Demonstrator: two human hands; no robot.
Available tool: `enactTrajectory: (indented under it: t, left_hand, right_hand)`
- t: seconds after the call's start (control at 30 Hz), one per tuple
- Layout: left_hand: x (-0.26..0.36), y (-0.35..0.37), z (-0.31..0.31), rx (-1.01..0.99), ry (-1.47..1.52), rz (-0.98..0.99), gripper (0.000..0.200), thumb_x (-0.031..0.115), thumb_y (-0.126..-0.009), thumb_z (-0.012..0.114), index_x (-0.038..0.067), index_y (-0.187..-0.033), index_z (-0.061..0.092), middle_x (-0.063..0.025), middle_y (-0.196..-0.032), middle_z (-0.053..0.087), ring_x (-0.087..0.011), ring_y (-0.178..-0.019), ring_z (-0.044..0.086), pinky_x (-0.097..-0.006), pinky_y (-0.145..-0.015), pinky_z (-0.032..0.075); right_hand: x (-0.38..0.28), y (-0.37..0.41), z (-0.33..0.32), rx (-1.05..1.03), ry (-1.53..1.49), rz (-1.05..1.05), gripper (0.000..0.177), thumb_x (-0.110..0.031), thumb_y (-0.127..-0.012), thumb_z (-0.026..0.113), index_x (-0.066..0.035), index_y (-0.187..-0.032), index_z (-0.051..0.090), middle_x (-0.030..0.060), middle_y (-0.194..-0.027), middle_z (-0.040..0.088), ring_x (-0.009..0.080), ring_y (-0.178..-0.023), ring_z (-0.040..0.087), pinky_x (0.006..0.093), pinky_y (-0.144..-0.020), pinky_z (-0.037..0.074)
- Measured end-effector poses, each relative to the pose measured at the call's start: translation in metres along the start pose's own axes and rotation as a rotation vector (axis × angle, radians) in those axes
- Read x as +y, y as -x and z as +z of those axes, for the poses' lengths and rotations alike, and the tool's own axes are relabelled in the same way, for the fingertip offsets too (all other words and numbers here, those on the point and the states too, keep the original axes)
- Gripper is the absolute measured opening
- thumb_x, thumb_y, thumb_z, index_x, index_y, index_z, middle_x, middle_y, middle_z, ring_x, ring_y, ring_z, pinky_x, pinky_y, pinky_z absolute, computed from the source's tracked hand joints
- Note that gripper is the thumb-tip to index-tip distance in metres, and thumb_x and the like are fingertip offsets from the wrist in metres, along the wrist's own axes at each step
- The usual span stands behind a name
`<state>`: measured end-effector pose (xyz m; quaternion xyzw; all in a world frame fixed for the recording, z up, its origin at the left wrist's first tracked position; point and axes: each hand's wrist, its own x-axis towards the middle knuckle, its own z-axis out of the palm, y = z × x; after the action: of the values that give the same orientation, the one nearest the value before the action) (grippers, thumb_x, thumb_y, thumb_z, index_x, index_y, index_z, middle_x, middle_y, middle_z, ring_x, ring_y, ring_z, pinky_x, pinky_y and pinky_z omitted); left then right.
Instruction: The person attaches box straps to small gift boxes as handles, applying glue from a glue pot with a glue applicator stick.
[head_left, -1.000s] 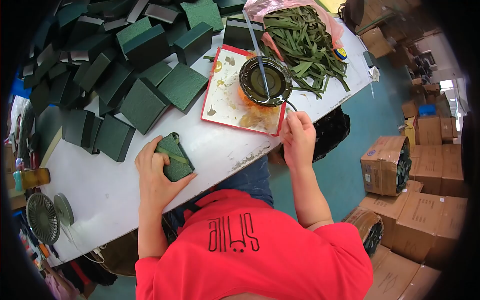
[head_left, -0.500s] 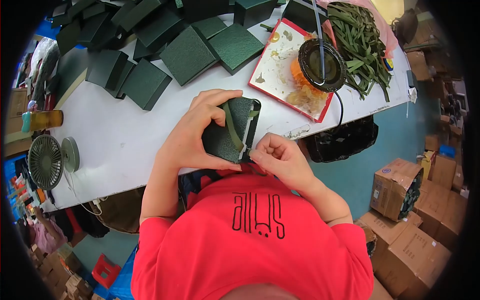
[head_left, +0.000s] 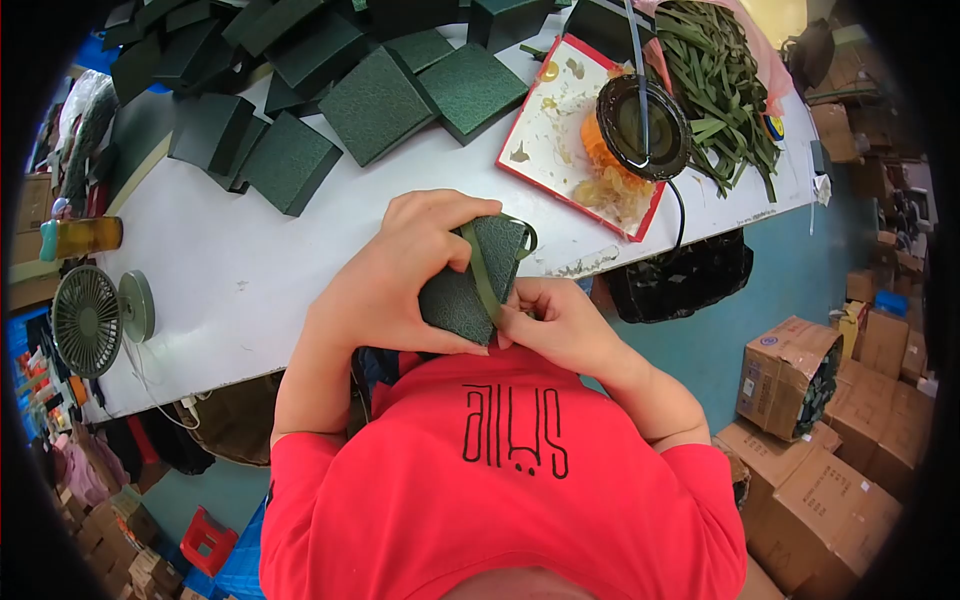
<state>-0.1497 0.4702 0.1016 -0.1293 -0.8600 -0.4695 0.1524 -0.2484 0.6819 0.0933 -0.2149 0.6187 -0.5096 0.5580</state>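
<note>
A dark green box (head_left: 455, 303) with a textured surface is tilted above the near edge of the table. My left hand (head_left: 405, 265) grips it from the left, with the thumb along the near side and the fingers over the far side. An olive green ribbon (head_left: 484, 275) crosses the box and forms a small loop beyond its right far corner. At the box's right near edge, my right hand (head_left: 545, 318) pinches the ribbon between thumb and bent fingers. The fingertips partly cover the ribbon's end there.
Several green boxes (head_left: 380, 105) lie at the back left of the white table (head_left: 230, 270). Back right, a black round pot (head_left: 643, 128) stands on a stained, red-edged tray (head_left: 545, 120), beside a heap of green ribbons (head_left: 715, 90). A small fan (head_left: 88, 320) is at left.
The box has turned and tipped, so the white strip along its right side no longer shows. The ribbon's far loop now stands out past the corner. My right hand stays at the near edge.
</note>
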Motion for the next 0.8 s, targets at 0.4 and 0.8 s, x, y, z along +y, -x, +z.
enactTrajectory:
  t: [0.4,0.8]
  left_hand:
    - [-0.004,0.008,0.003,0.130,-0.100,-0.065,0.064,0.027,-0.052,0.094,0.009,-0.095,0.050,-0.0190,-0.137,0.051,-0.0409,-0.123,0.047,-0.0490,-0.102,0.034]
    - [-0.006,0.005,0.022,0.263,-0.084,-0.042,0.071,0.028,-0.047,0.097,0.011,-0.093,0.046,-0.0210,-0.136,0.052,-0.0424,-0.123,0.048,-0.0492,-0.101,0.036]
  right_hand:
    - [-0.012,0.004,-0.015,0.372,0.372,-0.496,0.022,-0.008,-0.091,0.062,0.003,-0.109,0.063,0.0084,-0.093,0.067,0.0115,-0.083,0.062,0.0258,-0.074,0.049]
    - [0.038,0.008,-0.003,0.074,-0.816,-0.151,0.041,-0.023,-0.105,0.048,0.002,-0.138,0.046,0.0139,-0.118,0.065,0.0096,-0.070,0.062,0.0218,-0.062,0.050]
